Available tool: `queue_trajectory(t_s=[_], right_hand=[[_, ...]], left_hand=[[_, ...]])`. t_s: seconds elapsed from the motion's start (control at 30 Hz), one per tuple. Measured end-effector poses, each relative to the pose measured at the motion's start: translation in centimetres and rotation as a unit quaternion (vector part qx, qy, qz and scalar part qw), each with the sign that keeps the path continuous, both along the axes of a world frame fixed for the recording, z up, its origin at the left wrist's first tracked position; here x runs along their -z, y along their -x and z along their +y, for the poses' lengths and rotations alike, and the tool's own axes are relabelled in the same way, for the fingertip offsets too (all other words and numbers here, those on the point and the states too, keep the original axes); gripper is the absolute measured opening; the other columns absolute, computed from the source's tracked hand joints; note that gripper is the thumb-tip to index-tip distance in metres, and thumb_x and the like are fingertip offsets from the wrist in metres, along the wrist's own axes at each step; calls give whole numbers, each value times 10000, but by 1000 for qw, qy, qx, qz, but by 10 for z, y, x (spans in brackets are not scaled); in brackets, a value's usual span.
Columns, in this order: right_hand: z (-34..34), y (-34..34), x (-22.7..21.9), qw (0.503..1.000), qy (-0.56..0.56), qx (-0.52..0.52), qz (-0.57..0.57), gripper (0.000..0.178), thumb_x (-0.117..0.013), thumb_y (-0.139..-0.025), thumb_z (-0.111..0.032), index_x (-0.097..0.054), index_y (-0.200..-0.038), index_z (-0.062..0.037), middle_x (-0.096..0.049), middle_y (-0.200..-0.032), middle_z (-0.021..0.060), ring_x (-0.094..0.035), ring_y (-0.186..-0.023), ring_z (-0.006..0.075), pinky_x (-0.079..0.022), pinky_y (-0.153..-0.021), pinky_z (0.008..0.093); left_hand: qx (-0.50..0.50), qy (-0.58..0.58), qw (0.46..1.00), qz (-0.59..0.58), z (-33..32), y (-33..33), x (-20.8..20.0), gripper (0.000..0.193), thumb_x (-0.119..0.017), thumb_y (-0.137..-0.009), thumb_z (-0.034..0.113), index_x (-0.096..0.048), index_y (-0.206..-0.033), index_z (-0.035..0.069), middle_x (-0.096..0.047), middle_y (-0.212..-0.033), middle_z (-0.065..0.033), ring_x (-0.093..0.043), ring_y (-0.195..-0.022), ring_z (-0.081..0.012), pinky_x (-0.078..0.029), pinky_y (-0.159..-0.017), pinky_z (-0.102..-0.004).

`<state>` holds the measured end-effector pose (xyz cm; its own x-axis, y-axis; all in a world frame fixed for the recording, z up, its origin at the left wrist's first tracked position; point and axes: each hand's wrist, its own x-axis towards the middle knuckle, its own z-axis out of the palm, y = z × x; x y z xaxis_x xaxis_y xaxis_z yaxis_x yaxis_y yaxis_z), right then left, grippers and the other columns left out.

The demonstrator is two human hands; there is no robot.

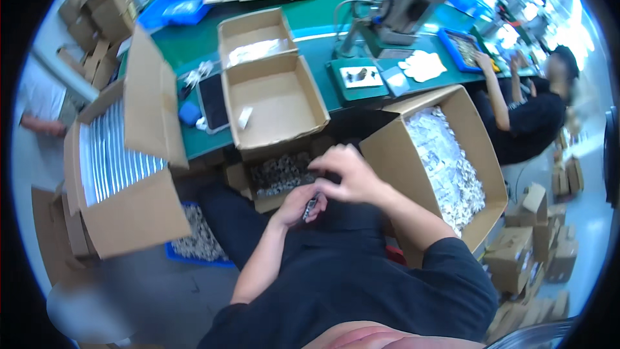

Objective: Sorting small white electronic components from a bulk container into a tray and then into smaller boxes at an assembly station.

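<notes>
In front of my lap, my left hand (298,207) is closed around a small dark and silvery metal piece (310,207), too small to make out exactly. Just above it, my right hand (351,176) is bent over with its thumb close to the left fingertips. Its thumb and forefinger stand apart, and I see nothing between them. Beyond the hands, under the table edge, sits a carton of small grey metal parts (281,173). To the right, a large tilted carton (475,229) holds a clear plastic bag and a heap of small silvery parts (462,187).
On the green table (316,58) stand an open cardboard box (274,100), a phone (214,102) and a grey press machine (403,10). At left, a carton (126,223) holds upright silvery strips. A blue tray (200,236) of parts lies low. A co-worker (533,116) sits at right.
</notes>
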<state>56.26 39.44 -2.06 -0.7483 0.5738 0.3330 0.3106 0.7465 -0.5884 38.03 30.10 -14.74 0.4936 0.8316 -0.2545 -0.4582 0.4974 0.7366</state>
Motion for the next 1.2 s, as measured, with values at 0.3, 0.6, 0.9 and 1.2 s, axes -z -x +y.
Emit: queue_trajectory(t_s=[0.3,0.6,0.9,1.2], right_hand=[[27,-43,13,968,243,-19,60,244,-769,-883,-230,-745,-1038,-43,-612,-811,79,-654,-894,247,-527,-793,347],[215,-68,-27,935,-7,339,108,323,-811,-778,-217,-760,-1008,4,-700,-860,128,-676,-820,271,-533,-758,364],[225,-49,-36,915,178,361,28,380,-837,-781,-251,-766,-1044,15,-719,-786,138,-695,-622,195,-542,-608,347],[233,-94,21,922,-63,382,26,356,-798,-847,-269,-763,-1083,-5,-718,-787,110,-689,-645,180,-528,-604,315]], left_hand=[[9,-16,990,-139,43,-25,-27,603,-412,-1074,504,-588,-1266,-40,-678,-839,-129,-517,-533,-101,-428,-445,-223],[-13,65,994,-82,30,-22,57,591,-389,-1089,479,-576,-1279,-49,-689,-882,-121,-485,-527,-93,-415,-419,-231],[5,141,988,69,25,-1,99,534,-429,-1088,443,-614,-1229,-38,-701,-908,-100,-463,-510,-77,-384,-396,-237],[35,169,976,134,49,-15,130,528,-440,-1078,454,-605,-1243,-19,-702,-901,-99,-456,-509,-61,-381,-392,-226]])
